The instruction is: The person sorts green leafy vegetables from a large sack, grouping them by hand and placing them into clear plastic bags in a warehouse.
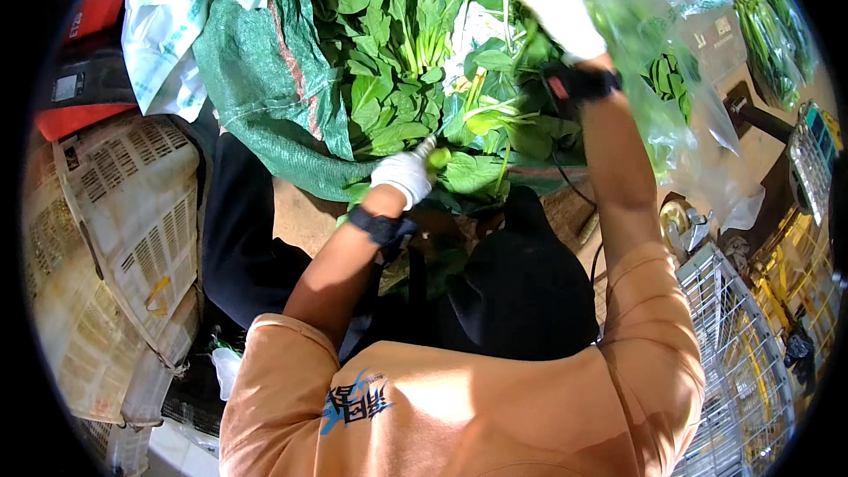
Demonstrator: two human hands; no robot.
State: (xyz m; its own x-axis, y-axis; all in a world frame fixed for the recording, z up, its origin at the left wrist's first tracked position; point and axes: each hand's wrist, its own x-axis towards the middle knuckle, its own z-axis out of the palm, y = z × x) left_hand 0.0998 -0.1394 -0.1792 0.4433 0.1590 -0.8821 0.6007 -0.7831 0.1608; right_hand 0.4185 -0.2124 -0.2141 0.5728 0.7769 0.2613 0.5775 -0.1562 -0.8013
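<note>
My left hand [403,179], in a white glove, is closed around the pale green base of a leafy vegetable [438,159] at the near edge of a heap of leafy greens [414,40]. My right hand [560,10], also gloved in white, is at the far right of the heap. Its fingers are blurred, and I cannot tell whether they grip any stems. The heap lies on an opened green woven sack [265,73] with a red stripe. Loose leaves and stalks [507,116] lie between the hands.
Clear plastic bags [662,66] lie right of the heap, near bagged green bunches [762,40] and a digital scale's display [813,152]. Plastic crates [132,212] are stacked at left, below white plastic film [172,26]. A wire basket [735,358] stands at lower right.
</note>
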